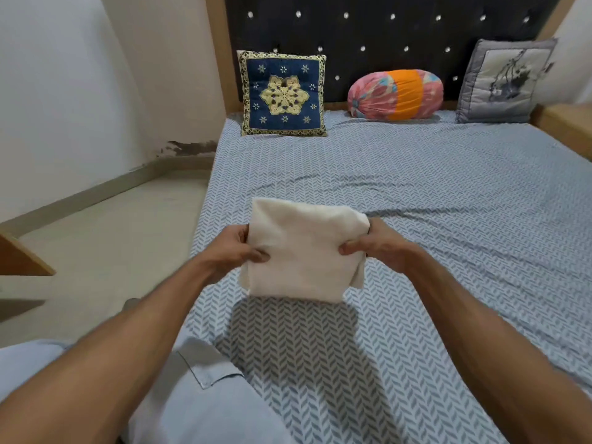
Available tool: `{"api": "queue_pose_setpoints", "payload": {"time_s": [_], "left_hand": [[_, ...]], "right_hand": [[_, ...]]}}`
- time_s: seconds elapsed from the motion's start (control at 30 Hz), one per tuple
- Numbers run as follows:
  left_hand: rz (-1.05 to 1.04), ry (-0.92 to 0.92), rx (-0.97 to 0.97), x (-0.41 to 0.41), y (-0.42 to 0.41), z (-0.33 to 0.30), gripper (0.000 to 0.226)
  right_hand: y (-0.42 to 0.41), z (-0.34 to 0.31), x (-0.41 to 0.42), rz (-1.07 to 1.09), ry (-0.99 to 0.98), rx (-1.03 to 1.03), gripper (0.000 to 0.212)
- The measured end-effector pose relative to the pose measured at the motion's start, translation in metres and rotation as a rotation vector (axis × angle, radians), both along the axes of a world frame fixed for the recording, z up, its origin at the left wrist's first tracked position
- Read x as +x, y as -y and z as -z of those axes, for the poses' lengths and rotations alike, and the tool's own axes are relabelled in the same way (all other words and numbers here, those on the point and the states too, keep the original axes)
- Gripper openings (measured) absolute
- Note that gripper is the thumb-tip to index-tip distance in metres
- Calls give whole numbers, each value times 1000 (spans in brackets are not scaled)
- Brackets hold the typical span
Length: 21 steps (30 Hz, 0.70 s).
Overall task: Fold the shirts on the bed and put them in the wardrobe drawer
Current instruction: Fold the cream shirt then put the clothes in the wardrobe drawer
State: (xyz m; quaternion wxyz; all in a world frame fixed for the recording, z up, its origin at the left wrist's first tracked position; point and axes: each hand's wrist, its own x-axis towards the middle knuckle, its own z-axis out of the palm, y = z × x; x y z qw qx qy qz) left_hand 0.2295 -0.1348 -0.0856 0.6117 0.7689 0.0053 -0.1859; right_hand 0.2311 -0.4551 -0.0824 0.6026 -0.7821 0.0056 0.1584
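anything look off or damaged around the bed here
Yes: a dark, patchy stain with peeling paint runs along the base of the white wall beside the bed's left edge, like damp damage. The folded white shirt looks tidy.

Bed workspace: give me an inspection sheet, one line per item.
Surface: bed with blue herringbone sheet, lightly wrinkled.
Job's things: folded white shirt, lifted above the sheet; no other shirts seen; wardrobe drawer not in view.
Clutter: blue embroidered cushion, pink-orange bolster, grey cushion, all at the headboard.
Grippers: left hand and right hand grip the shirt's opposite sides.
Cables: nothing seen.
Surroundings: white wall with a damp-looking stain near the floor.
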Motion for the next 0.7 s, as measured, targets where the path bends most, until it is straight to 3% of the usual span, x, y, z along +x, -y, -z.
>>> {"api": "queue_pose_setpoints", "payload": {"time_s": [0.1, 0.23, 0.4, 0.5, 0.6, 0.7], "left_hand": [[-73, 136, 58, 29, -8, -26, 42], [-121, 234, 82, 44, -13, -34, 39], [-116, 252, 259, 12, -29, 36, 27], [3, 167, 371, -18, -39, 84, 27], [120, 143, 417, -44, -49, 126, 24], [196, 140, 501, -55, -56, 136, 48]], "right_hand": [[-15, -19, 29, 73, 104, -58, 64], [-34, -18, 40, 155, 184, -104, 37], [-47, 54, 0, 177, 177, -259, 26], [-51, 105, -39, 108, 92, -251, 22], [-51, 137, -71, -8, 69, -287, 40], [-47, 148, -84, -169, 243, -343, 61]]}}
